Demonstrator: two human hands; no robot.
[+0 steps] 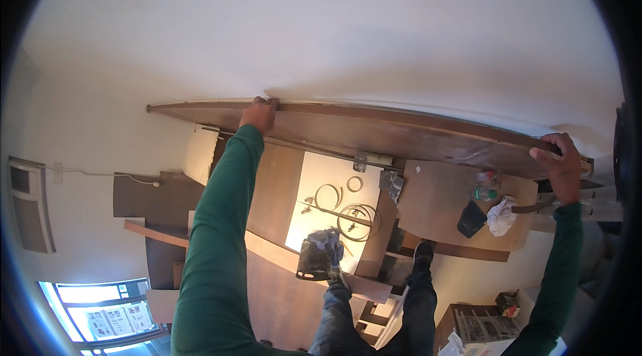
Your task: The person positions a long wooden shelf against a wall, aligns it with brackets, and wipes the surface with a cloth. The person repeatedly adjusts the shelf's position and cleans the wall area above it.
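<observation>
A long brown wooden panel (388, 128) stretches across the view against the white wall, its upper edge close to the wall surface. My left hand (259, 115) is closed over that edge, left of the panel's middle. Near the right end, my right hand (562, 165) grips the same edge, thumb apart from the fingers. Both arms, in green sleeves, are stretched out. Most of the panel's underside shows; what lies behind its upper edge is hidden.
Below me are wooden boards (281, 175), a white board (297, 222) with coiled edging strips (359, 222), and a black bag (314, 261) by my foot. A brown surface (435, 202) holds a plastic bottle (485, 193) and a white cloth (501, 217). A cable (100, 172) runs along the left wall.
</observation>
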